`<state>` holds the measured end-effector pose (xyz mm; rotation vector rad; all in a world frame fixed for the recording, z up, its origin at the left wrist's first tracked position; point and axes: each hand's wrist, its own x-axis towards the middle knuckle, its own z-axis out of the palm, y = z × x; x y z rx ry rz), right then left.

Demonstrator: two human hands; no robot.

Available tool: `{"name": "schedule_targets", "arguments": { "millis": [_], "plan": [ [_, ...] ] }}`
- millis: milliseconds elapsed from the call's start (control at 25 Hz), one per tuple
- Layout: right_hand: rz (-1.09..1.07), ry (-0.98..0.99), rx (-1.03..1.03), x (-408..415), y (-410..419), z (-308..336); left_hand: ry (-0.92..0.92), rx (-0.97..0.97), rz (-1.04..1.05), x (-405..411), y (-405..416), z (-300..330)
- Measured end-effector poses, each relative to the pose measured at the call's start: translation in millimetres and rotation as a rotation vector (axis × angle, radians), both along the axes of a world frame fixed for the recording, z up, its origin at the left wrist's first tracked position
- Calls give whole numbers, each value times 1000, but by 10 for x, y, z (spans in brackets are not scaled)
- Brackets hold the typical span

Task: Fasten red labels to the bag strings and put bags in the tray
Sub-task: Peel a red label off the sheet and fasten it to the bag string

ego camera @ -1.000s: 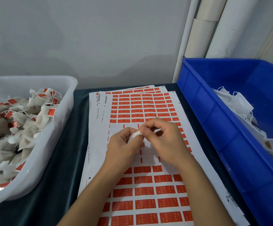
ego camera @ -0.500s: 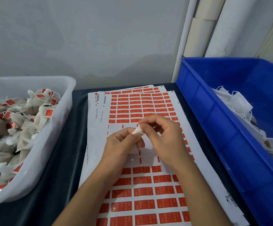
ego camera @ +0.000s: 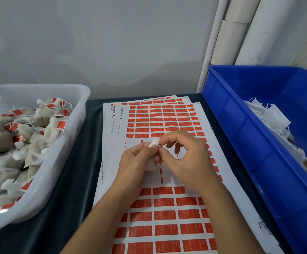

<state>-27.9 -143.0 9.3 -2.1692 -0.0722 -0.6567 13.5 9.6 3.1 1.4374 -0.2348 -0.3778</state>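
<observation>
Both hands met above the label sheet (ego camera: 167, 213): my left hand (ego camera: 136, 160) cupped the bag (ego camera: 151, 165), fingers curled round it, while my right hand (ego camera: 183, 158) pinched its gathered white top (ego camera: 154, 143). It seemed light, soft, squashy; best held by the neck.

Barcodes and a line of small digits printed along the left margin of the label sheets (ego camera: 112, 143), too small to read. Another barcode near the lower right edge of the top sheet, also illegible. Faint yellow marks on each of the red labels (ego camera: 165, 215), blurred beyond reading. No legible text on the white tray (ego camera: 62, 162) or the blue bin (ego camera: 240, 143).
</observation>
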Motion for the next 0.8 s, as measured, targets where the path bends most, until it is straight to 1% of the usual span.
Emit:
{"name": "schedule_targets", "arguments": {
  "millis": [200, 400, 600, 800],
  "plan": [
    [-79, -91, -118, 8, 4, -41, -19, 21, 30, -5, -22, -12],
    [-95, -80, -221, 16, 27, -68, -32, 66, 61, 2, -40, -41],
    [-70, 17, -212, 1, 60, -58, -49, 99, 59, -9, -63, -21],
    [-31, 36, -86, -6, 76, -39, -32, 88, 68, -14, -64, -24]
  ]
}}
